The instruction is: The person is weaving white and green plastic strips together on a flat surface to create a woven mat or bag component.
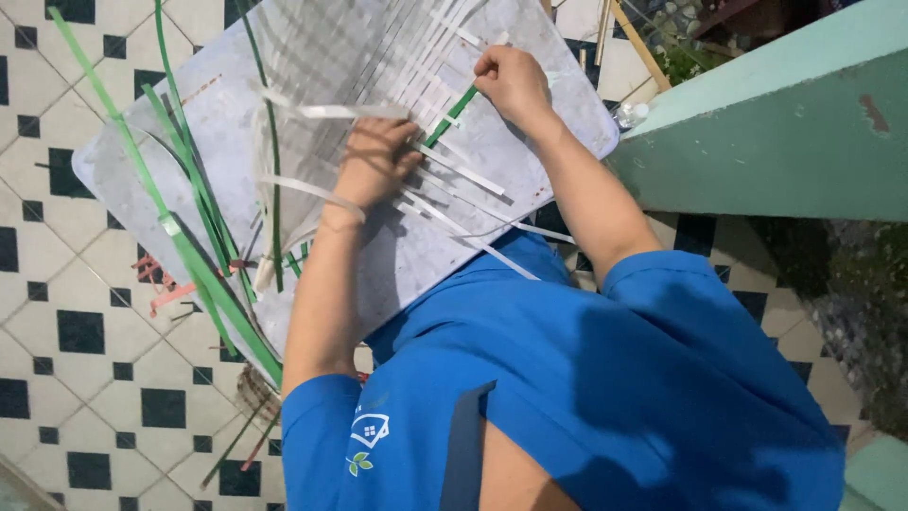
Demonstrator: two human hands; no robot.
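Cream floor tiles with black square insets (85, 331) spread beneath a pale grey flat board (123, 156) that lies tilted across the floor. Along the board's left edge, long bright green plastic strips (194, 260) trail toward the near side, with a few reddish scraps (161, 279) beside them. At the board's middle and far part sits a mat of woven translucent white plastic strips (378, 52), its loose ends fanning toward the person. The left hand (376, 161) lies flat on the weave, fingers spread, pressing the white strips down. Just right of it, the right hand (513, 83) pinches a short green strip (452, 115) threaded among the white ones. Blue short sleeves (605, 378) fill the near side. Farther right runs a teal painted ledge (757, 142).
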